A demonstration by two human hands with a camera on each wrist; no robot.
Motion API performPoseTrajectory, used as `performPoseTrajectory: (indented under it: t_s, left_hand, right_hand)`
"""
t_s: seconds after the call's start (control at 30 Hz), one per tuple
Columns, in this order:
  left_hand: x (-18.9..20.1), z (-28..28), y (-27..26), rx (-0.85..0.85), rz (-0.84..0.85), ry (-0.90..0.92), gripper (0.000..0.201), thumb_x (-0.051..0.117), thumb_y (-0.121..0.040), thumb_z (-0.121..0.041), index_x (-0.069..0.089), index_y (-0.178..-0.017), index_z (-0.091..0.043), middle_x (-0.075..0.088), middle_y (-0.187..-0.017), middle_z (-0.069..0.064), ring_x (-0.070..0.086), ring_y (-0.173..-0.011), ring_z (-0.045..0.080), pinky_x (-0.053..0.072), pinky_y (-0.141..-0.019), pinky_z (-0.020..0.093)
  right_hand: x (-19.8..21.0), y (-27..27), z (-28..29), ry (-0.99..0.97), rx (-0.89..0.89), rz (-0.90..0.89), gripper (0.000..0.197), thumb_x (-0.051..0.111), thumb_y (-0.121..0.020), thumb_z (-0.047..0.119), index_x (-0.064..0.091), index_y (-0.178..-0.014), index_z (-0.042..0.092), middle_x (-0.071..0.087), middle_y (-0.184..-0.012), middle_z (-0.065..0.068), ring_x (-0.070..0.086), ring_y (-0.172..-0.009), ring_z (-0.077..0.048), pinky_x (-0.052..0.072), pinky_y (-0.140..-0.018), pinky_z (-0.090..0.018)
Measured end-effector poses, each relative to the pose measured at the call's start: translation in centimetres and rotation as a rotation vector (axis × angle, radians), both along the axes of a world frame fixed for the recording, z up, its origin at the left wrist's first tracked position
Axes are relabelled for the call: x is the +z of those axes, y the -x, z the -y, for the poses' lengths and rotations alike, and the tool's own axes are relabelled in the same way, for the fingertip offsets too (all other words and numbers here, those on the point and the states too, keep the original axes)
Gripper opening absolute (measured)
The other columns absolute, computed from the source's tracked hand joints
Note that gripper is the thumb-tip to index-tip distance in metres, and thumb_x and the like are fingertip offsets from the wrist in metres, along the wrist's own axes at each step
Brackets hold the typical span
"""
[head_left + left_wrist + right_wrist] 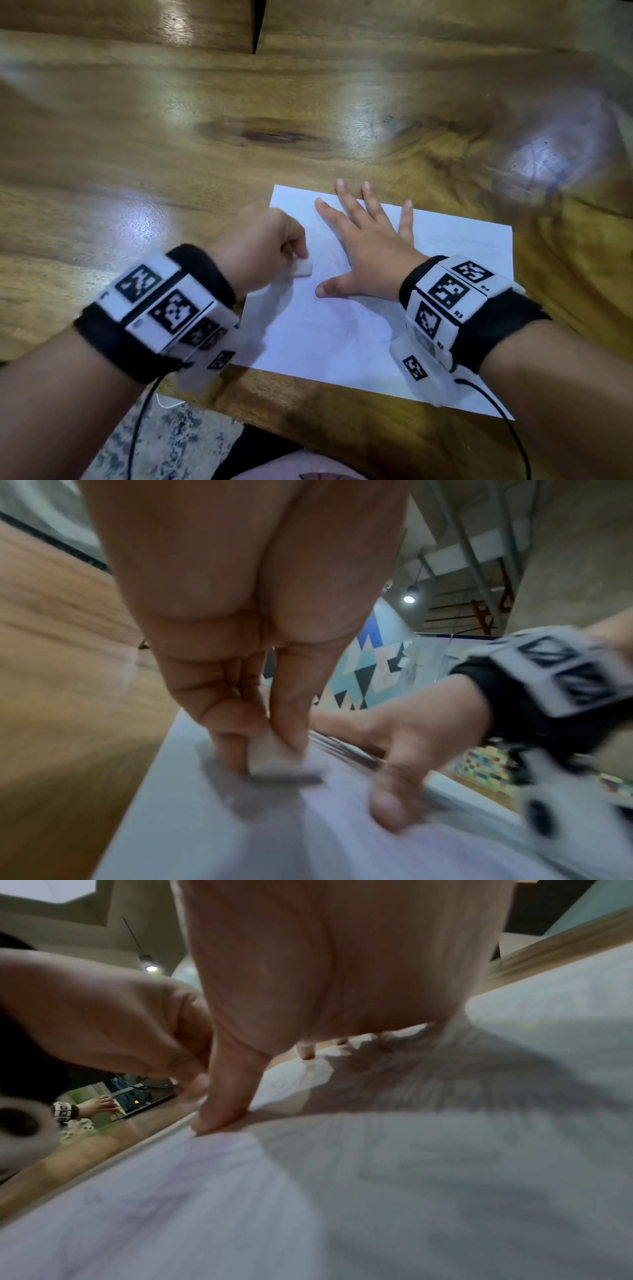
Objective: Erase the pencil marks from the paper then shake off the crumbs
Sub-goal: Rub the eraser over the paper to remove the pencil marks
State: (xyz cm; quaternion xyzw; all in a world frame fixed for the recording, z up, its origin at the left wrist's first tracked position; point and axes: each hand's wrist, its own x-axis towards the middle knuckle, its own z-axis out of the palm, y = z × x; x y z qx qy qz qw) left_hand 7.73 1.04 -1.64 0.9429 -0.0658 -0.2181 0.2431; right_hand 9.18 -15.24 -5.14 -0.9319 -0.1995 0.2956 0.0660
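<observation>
A white sheet of paper [342, 335] with faint pencil lines lies flat on the wooden table [171, 154]. My left hand [270, 240] pinches a small white eraser [303, 269] and holds it down on the paper's left part; the hand is blurred. In the left wrist view the eraser [277, 756] sits between thumb and fingers against the paper [240, 831]. My right hand [370, 246] lies flat on the sheet with fingers spread, pressing it down just right of the eraser. In the right wrist view its thumb [229, 1096] presses the paper [377, 1191].
The table's near edge [308, 404] runs just below the paper, with patterned floor [178, 435] beneath. A gap between table boards [258, 31] shows at the far top. Cables [510, 421] hang from both wristbands. Another person's hand [103, 1104] shows far off.
</observation>
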Motion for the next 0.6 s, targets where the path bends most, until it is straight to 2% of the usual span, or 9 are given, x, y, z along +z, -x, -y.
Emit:
performPoseTrajectory:
  t_s: [0.03, 0.1, 0.17, 0.27, 0.33, 0.37, 0.43, 0.5, 0.6]
  left_hand:
    - [0.1, 0.3, -0.9, 0.054, 0.045, -0.005, 0.019, 0.056, -0.077, -0.003, 0.070, -0.084, -0.014, 0.067, -0.074, 0.004, 0.055, -0.072, 0.018, 0.032, -0.055, 0.020]
    - [0.0, 0.8, -3.2, 0.164, 0.110, -0.001, 0.019, 0.053, -0.079, -0.002, 0.068, -0.088, -0.010, 0.059, -0.073, 0.006, 0.051, -0.076, 0.022, 0.032, -0.064, 0.021]
    - [0.0, 0.8, -4.1, 0.188, 0.107, 0.010, 0.017, 0.053, -0.079, -0.002, 0.066, -0.087, -0.008, 0.059, -0.076, 0.009, 0.051, -0.076, 0.024, 0.034, -0.066, 0.024]
    - [-0.1, 0.3, -1.7, 0.058, 0.051, -0.005, 0.008, 0.061, -0.077, -0.008, 0.068, -0.078, -0.012, 0.062, -0.070, 0.003, 0.053, -0.069, 0.019, 0.032, -0.056, 0.022]
    - [-0.2, 0.0, 0.0, -0.005, 0.039, -0.019, 0.005, 0.065, -0.077, -0.013, 0.067, -0.072, -0.015, 0.055, -0.059, -0.006, 0.049, -0.060, 0.013, 0.030, -0.047, 0.010]
    - [-0.3, -0.1, 0.4, -0.006, 0.049, -0.020, 0.006, 0.065, -0.078, -0.015, 0.066, -0.072, -0.015, 0.050, -0.056, -0.008, 0.046, -0.058, 0.012, 0.029, -0.047, 0.008]
    - [-0.4, 0.0, 0.4, 0.002, 0.079, -0.038, 0.007, 0.064, -0.079, -0.016, 0.067, -0.074, -0.013, 0.048, -0.058, -0.005, 0.044, -0.062, 0.015, 0.026, -0.046, 0.018]
    - [-0.3, 0.2, 0.3, 0.003, 0.078, -0.051, 0.006, 0.064, -0.078, -0.013, 0.068, -0.076, -0.012, 0.052, -0.064, -0.002, 0.047, -0.067, 0.017, 0.025, -0.049, 0.025]
    - [-0.2, -0.3, -0.5, 0.029, -0.026, -0.028, 0.010, 0.066, -0.073, -0.007, 0.071, -0.079, -0.014, 0.061, -0.066, -0.002, 0.052, -0.062, 0.013, 0.033, -0.048, 0.012]
  right_hand:
    - [0.1, 0.0, 0.0, 0.002, 0.001, 0.000, 0.116, 0.064, -0.063, 0.071, -0.015, -0.144, 0.043, -0.036, -0.149, 0.013, -0.035, -0.137, -0.018, -0.019, -0.103, -0.063]
    - [0.1, 0.0, 0.0, 0.007, 0.003, 0.002, 0.116, 0.063, -0.064, 0.071, -0.016, -0.144, 0.042, -0.036, -0.149, 0.013, -0.034, -0.138, -0.018, -0.018, -0.103, -0.064]
    - [0.2, 0.1, 0.0, 0.011, 0.007, 0.002, 0.116, 0.063, -0.064, 0.071, -0.017, -0.143, 0.043, -0.036, -0.149, 0.013, -0.035, -0.138, -0.018, -0.019, -0.103, -0.064]
    - [0.0, 0.0, 0.0, 0.008, 0.003, -0.002, 0.115, 0.062, -0.064, 0.072, -0.017, -0.143, 0.043, -0.037, -0.148, 0.013, -0.035, -0.137, -0.017, -0.019, -0.103, -0.063]
    - [-0.2, 0.0, 0.0, -0.001, 0.004, 0.004, 0.115, 0.062, -0.064, 0.072, -0.017, -0.143, 0.043, -0.037, -0.148, 0.014, -0.035, -0.137, -0.017, -0.020, -0.103, -0.063]
    - [-0.2, 0.0, 0.0, -0.011, 0.006, 0.005, 0.115, 0.063, -0.064, 0.071, -0.016, -0.143, 0.044, -0.037, -0.148, 0.014, -0.035, -0.137, -0.017, -0.020, -0.103, -0.062]
    - [-0.1, -0.1, 0.3, -0.060, 0.004, 0.002, 0.112, 0.066, -0.066, 0.066, -0.010, -0.145, 0.044, -0.033, -0.151, 0.013, -0.033, -0.138, -0.017, -0.021, -0.104, -0.061]
    - [0.3, -0.2, 1.0, -0.154, -0.020, -0.013, 0.104, 0.073, -0.067, 0.054, 0.005, -0.146, 0.044, -0.025, -0.154, 0.012, -0.028, -0.141, -0.014, -0.021, -0.106, -0.056]
    - [0.7, -0.3, 2.1, -0.209, -0.015, -0.007, 0.099, 0.078, -0.066, 0.045, 0.018, -0.145, 0.042, -0.015, -0.157, 0.011, -0.022, -0.143, -0.014, -0.020, -0.110, -0.047]
